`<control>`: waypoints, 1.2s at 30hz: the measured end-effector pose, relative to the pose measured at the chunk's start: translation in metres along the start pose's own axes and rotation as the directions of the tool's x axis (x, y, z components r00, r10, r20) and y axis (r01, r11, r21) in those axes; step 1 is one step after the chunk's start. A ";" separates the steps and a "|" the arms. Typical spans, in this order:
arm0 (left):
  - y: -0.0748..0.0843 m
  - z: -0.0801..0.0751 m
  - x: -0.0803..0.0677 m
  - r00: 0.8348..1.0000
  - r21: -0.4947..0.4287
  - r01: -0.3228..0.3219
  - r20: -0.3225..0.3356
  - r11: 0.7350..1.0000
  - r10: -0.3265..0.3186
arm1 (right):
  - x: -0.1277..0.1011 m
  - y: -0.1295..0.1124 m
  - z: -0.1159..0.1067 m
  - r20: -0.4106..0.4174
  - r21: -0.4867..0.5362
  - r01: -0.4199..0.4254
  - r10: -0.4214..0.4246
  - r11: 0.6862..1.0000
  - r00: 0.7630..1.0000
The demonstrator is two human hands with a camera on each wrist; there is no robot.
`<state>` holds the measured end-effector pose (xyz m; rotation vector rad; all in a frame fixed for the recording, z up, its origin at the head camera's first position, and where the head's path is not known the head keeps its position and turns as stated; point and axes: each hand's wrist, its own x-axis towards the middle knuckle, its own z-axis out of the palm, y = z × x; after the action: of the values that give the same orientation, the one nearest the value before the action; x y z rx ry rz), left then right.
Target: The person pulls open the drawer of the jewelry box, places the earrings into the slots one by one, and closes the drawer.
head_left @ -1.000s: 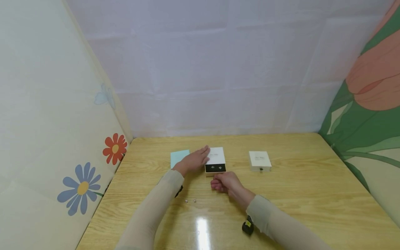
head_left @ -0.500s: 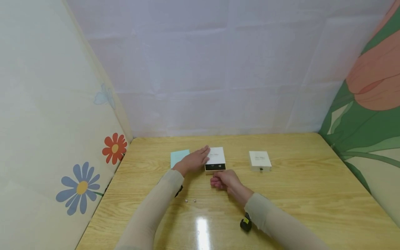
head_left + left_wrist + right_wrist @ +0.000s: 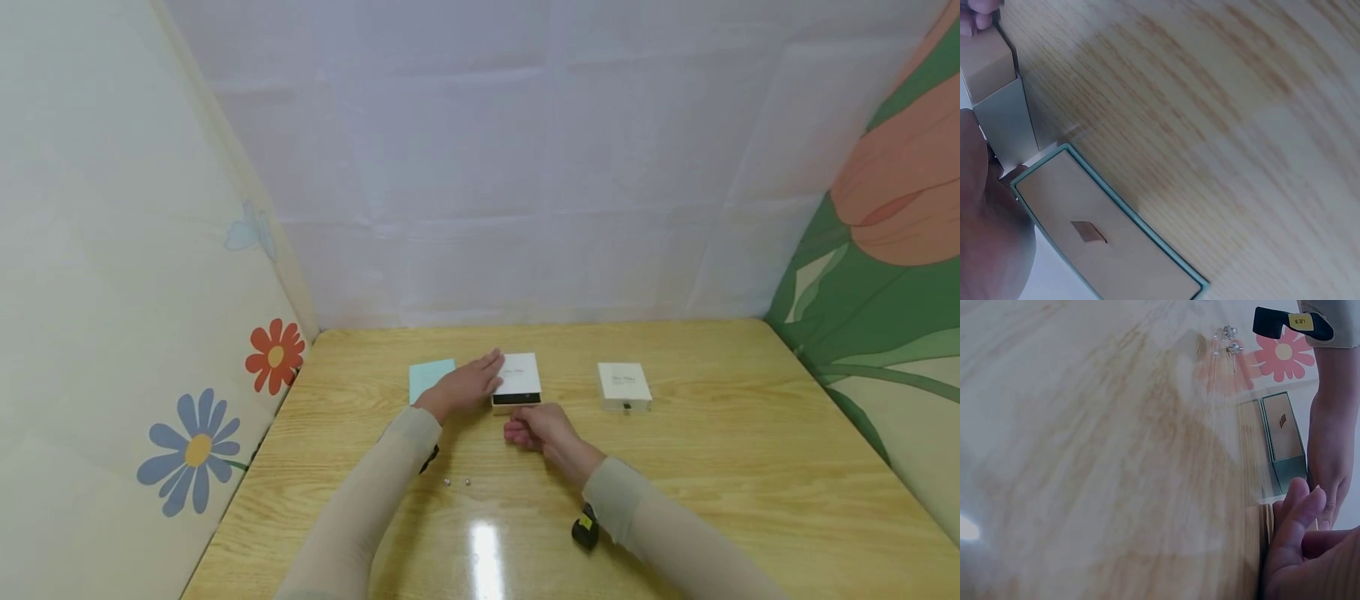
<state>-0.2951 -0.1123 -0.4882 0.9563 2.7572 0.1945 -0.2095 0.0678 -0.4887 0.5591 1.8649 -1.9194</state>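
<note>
In the head view a white drawer-style jewelry box (image 3: 517, 373) stands near the table's back, its drawer (image 3: 516, 408) partly out. A narrow strip of the drawer's black lining shows. My left hand (image 3: 467, 385) rests along the box's left edge with fingers extended. At the drawer front, my right hand (image 3: 546, 429) presses with curled fingers; in the left wrist view its fingertips (image 3: 974, 20) touch the end of the drawer. Two small silver stud earrings, one farther left (image 3: 447, 482) and one (image 3: 468, 482) beside it, lie on the table in front.
A turquoise box (image 3: 431, 379) stands just left of my left hand; the left wrist view shows its end with a small pull tab (image 3: 1088, 231). Another white box (image 3: 624, 385) with a dark tab sits to the right. A pale cloth wall (image 3: 540, 167) closes the back.
My right hand has moved slightly away from me, and the drawer has slid farther into the box. The pair of earrings seen in it is now mostly hidden. My left hand has stayed put.
</note>
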 end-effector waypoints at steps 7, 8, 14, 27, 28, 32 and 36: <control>0.001 -0.002 -0.001 1.000 -0.006 -0.003 -0.002 1.000 0.003 | 0.002 -0.002 -0.001 0.005 0.011 -0.007 0.007 1.000 1.000; 0.001 -0.002 -0.001 1.000 -0.004 -0.003 -0.003 1.000 0.003 | 0.002 -0.002 -0.001 0.006 0.011 -0.007 0.007 1.000 1.000; 0.002 -0.002 -0.002 1.000 -0.009 -0.001 -0.011 1.000 0.001 | 0.006 -0.003 -0.001 0.002 0.015 -0.009 0.009 1.000 1.000; 0.001 -0.001 -0.002 1.000 -0.015 0.003 -0.004 1.000 -0.003 | 0.011 -0.006 0.004 0.010 0.096 0.001 -0.002 0.995 1.000; 0.000 -0.001 -0.001 1.000 -0.011 0.004 -0.004 1.000 -0.004 | 0.011 -0.006 0.004 0.012 0.102 0.003 -0.004 0.995 1.000; 0.000 0.000 -0.001 1.000 -0.008 0.003 -0.007 1.000 -0.003 | 0.011 -0.007 0.005 -0.001 0.089 0.008 -0.008 0.996 1.000; -0.001 0.000 -0.001 1.000 -0.015 0.008 -0.006 1.000 -0.008 | 0.011 -0.008 0.005 -0.015 0.075 0.007 -0.006 0.997 1.000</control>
<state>-0.2946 -0.1135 -0.4881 0.9424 2.7604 0.2169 -0.2231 0.0633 -0.4881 0.5934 1.8124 -2.0011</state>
